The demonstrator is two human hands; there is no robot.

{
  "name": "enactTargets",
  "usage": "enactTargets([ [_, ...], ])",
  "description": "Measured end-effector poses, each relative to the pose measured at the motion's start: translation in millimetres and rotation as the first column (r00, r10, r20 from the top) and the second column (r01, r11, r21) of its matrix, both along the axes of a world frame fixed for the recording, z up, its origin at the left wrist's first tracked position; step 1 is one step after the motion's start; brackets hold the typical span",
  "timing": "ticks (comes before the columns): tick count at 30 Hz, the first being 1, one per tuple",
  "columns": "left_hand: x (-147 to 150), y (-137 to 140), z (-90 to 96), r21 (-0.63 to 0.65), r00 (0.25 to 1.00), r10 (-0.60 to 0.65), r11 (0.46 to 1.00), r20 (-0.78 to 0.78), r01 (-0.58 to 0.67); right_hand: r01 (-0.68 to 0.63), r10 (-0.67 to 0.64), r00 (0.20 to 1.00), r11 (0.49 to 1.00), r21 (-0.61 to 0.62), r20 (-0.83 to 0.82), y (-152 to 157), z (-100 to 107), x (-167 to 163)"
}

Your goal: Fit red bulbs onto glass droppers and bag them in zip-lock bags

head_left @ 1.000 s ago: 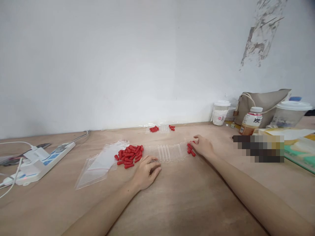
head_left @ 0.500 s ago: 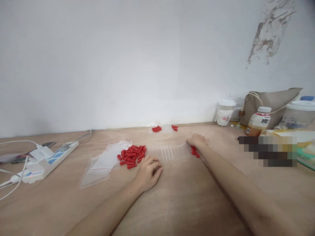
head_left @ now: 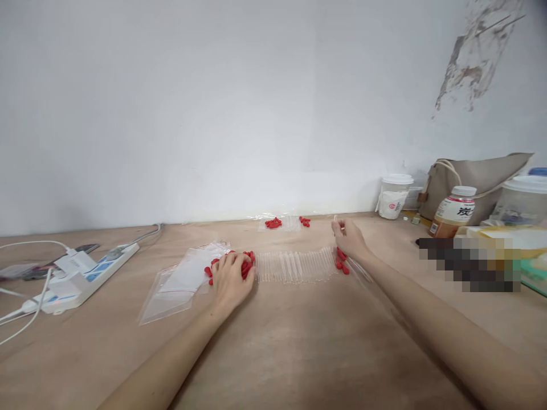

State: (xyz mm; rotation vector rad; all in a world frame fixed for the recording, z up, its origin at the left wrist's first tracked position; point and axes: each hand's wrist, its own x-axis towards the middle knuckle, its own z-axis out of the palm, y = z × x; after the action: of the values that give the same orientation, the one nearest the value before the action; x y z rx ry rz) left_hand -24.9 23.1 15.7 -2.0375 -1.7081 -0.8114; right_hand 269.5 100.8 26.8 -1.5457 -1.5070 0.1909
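Nearest, the bare wood of the desk (head_left: 290, 341) spreads in front of the row of clear tubes (head_left: 296, 266), which lie side by side across it. Both forearms reach in, one on either side of the row. Left of the row, clear plastic bags (head_left: 177, 287) overlap flat on the desk; well farther left is a white power strip (head_left: 106, 272) with chargers and cables plugged in.

Just off the row's left end, the left hand (head_left: 231, 279) covers much of a pile of red bulbs (head_left: 247, 267). Its fingers are curved loosely over the bulbs; I cannot tell whether they grip any. A few more red pieces (head_left: 342, 263) lie against the row's right end. Just beyond that end is the right hand (head_left: 348, 236), fingers bent in close together; a small pale tip shows above them, but whether they grasp it I cannot tell.

Well to the right of the row, past a pixelated patch, stand a bottle (head_left: 453, 213) with a white cap, a lidded paper-wrapped cup (head_left: 394, 200) and a large lidded tub (head_left: 523, 202), with a grey-beige bag (head_left: 499, 171) behind the bottle. Beyond the row, near the wall (head_left: 213, 114), two small red clusters (head_left: 273, 223) flank clear pieces (head_left: 291, 223).
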Motion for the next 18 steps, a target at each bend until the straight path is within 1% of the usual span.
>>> enactTargets([
  [1, -3, 4, 2.0, -0.004, 0.999, 0.038, 0.999, -0.017, -0.038, -0.065, 0.065, 0.998, 0.997, 0.03, -0.002, -11, -3, -3],
  [2, -6, 7, 3.6, -0.009, 0.997, 0.066, 0.998, -0.038, -0.067, -0.179, 0.179, 0.984, 0.982, 0.062, 0.005, -22, -6, -6],
  [3, -6, 11, 5.0, -0.015, 0.994, 0.086, 0.996, -0.063, -0.087, -0.269, 0.267, 0.963, 0.96, 0.084, 0.035, -34, -10, -9],
  [4, -6, 15, 6.2, -0.025, 0.991, 0.1, 0.994, -0.088, -0.103, -0.324, 0.316, 0.945, 0.941, 0.095, 0.088, -45, -14, -13],
  [6, -3, 23, 8.3, -0.047, 0.984, 0.127, 0.99, -0.123, -0.134, -0.407, 0.388, 0.897, 0.912, 0.052, 0.213, -67, -21, -22],
  [7, -1, 27, 9.1, -0.058, 0.982, 0.138, 0.987, -0.131, -0.147, -0.436, 0.417, 0.867, 0.9, 0.012, 0.271, -76, -24, -26],
  [10, 5, 38, 9.6, -0.077, 0.979, 0.156, 0.983, -0.131, -0.167, -0.49, 0.476, 0.78, 0.868, -0.076, 0.406, -95, -29, -35],
  [12, 6, 43, 8.1, -0.078, 0.98, 0.158, 0.983, -0.124, -0.168, -0.511, 0.485, 0.747, 0.856, -0.074, 0.454, -101, -31, -39],
  [15, 7, 47, 5.2, -0.07, 0.982, 0.155, 0.984, -0.111, -0.163, -0.529, 0.475, 0.751, 0.848, -0.012, 0.459, -103, -36, -40],
  [18, 9, 45, 5.3, -0.052, 0.987, 0.134, 0.989, -0.093, -0.139, -0.541, 0.474, 0.764, 0.84, 0.034, 0.437, -101, -42, -40],
])
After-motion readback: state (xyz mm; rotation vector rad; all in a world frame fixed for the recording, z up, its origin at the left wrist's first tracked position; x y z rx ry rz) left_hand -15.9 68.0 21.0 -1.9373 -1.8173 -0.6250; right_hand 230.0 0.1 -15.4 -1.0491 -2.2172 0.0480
